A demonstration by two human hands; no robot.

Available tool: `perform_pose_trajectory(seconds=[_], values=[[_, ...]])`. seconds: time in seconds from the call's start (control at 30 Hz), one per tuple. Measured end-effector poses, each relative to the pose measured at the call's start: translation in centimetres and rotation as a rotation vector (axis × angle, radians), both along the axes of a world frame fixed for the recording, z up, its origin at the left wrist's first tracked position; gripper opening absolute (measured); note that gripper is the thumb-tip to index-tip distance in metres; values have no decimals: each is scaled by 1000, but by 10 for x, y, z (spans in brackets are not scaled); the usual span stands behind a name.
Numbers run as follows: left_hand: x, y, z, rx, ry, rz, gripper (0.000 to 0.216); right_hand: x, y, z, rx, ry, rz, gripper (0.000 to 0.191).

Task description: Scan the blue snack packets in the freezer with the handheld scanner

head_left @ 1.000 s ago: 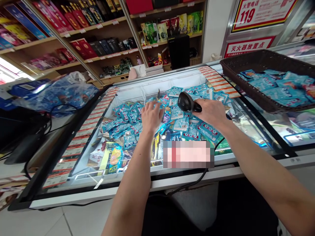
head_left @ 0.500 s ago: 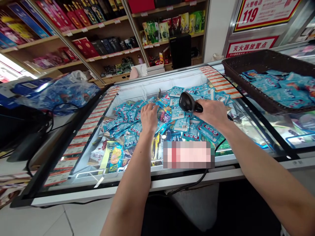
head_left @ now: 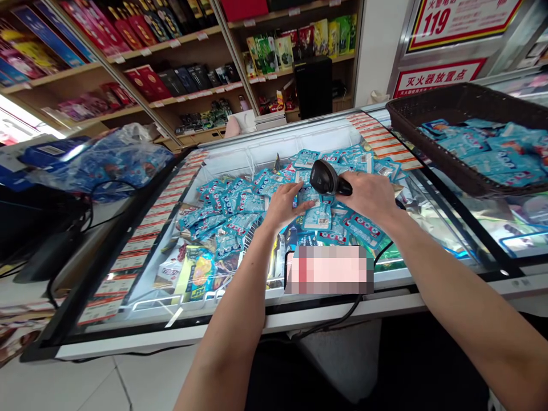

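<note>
My right hand (head_left: 369,197) is wrapped round the grip of a black barcode scanner (head_left: 324,177), whose head points left over the packets. My left hand (head_left: 287,205) reaches over the same spread with thumb and fingers apart, close to a blue packet (head_left: 317,217) with a barcode. Nothing shows between its fingers, though their tips partly cover the packets. Many more blue packets (head_left: 253,201) lie loosely heaped across the glass top of a freezer (head_left: 171,319). A black cable (head_left: 351,308) hangs over the front edge below my right hand.
A dark woven basket (head_left: 454,171) of blue packets stands at the right. On the left sits a clear plastic bag (head_left: 128,157) of blue packages, beside black equipment and cables. A blurred-out pink rectangle (head_left: 331,268) lies near the front edge. Stocked shelves (head_left: 192,94) stand behind.
My left hand has moved right, towards the scanner, and its thumb and fingers now spread apart. My right hand and the scanner have barely moved.
</note>
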State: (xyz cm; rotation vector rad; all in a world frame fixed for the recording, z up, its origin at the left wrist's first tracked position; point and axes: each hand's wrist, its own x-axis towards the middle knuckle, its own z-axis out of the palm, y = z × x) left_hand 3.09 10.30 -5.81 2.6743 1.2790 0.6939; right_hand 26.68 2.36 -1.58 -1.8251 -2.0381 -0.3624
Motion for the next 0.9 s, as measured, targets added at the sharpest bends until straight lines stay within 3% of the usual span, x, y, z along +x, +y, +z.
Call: perform_pose_trajectory(seconds=[0.17,0.3,0.53,0.7,0.9], values=[[-2,-1,3,1,37,9,79,-1,0,-1,-2,-13,4,36],[-6,3,1,50,-23,102,87,0,1,-1,-15,-11,1,38],[-19,16,0,-15,-528,196,42,2,1,-2,-13,1,-12,39],[-25,19,0,-34,-907,256,45,2,0,0,4,22,-2,38],[-20,19,-3,-257,-1203,238,40,-1,-4,1,25,25,55,37]])
